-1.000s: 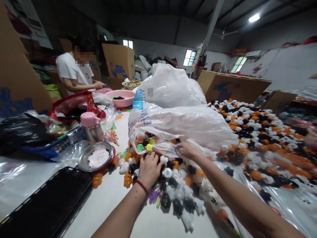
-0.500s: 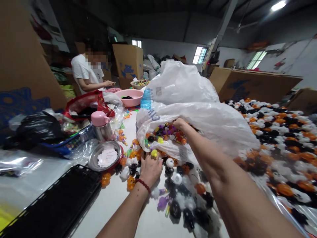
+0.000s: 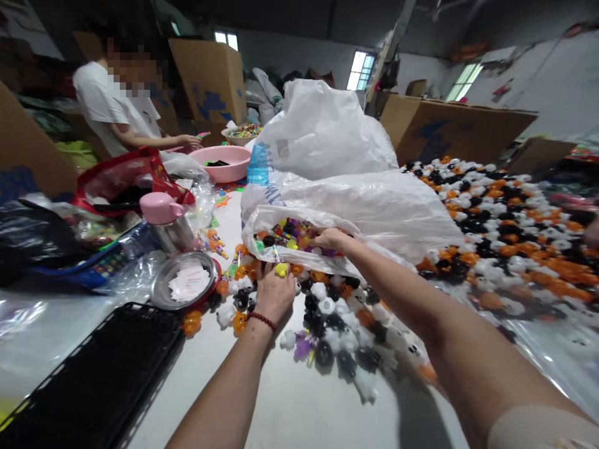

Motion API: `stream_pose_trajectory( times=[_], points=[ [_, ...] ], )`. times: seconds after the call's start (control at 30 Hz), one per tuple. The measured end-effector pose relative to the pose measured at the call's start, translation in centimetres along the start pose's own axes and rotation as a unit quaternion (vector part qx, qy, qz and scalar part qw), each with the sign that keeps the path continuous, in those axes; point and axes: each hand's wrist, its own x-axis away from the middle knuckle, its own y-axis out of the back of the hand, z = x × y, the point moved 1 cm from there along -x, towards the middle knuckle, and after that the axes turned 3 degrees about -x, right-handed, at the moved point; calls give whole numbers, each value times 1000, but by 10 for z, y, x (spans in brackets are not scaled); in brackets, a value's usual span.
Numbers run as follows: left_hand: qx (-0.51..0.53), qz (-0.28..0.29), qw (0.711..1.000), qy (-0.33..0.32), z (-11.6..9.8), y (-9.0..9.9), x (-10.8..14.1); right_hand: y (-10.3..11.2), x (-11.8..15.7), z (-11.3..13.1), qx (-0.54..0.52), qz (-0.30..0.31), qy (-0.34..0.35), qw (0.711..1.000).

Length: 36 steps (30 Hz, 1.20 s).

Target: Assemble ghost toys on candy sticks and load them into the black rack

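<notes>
My left hand (image 3: 275,292), with a beaded bracelet at its wrist, rests low over the white table at the mouth of a white woven sack (image 3: 402,218). Between its fingers is a small yellow-topped toy (image 3: 281,269) with a clear stem. My right hand (image 3: 331,239) reaches into the sack's mouth, its fingers curled among mixed colourful toys (image 3: 292,229); what they grip, if anything, is hidden. Around and below my hands lie loose black, white and orange figure toppers (image 3: 334,324), with a purple piece (image 3: 304,348) among them.
A black plastic tray (image 3: 93,374), a round tin with paper slips (image 3: 187,280), a pink-lidded flask (image 3: 163,215) and a red bag (image 3: 116,178) stand left. Behind are a pink basin (image 3: 224,162) and a person in white (image 3: 115,103). A large topper heap (image 3: 515,231) lies right.
The view has shifted, so most things sit further left and higher. My right hand has moved slightly left inside the sack's mouth. The yellow-topped toy stays at my left fingers.
</notes>
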Motion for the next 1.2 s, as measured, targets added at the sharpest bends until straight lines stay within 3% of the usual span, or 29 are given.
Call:
stream_pose_trajectory(
  times=[0.17,0.4,0.67,0.87,1.07,1.2],
  points=[
    [-9,18,1000,17,3,0,-4,12,48,-13,40,20,-24,999],
    [25,46,997,-56,4,17,-1,18,108,-38,5,-45,34,998],
    [44,65,995,-57,4,41,8,1,155,-74,24,-108,19,994],
    [-1,65,997,-38,10,39,45,-8,176,-57,110,-138,-36,984],
    [-24,45,997,-57,8,32,79,-29,180,-20,154,-104,32,982],
    [-42,39,997,-53,10,34,85,-30,175,-1,122,-116,10,986]
  ],
)
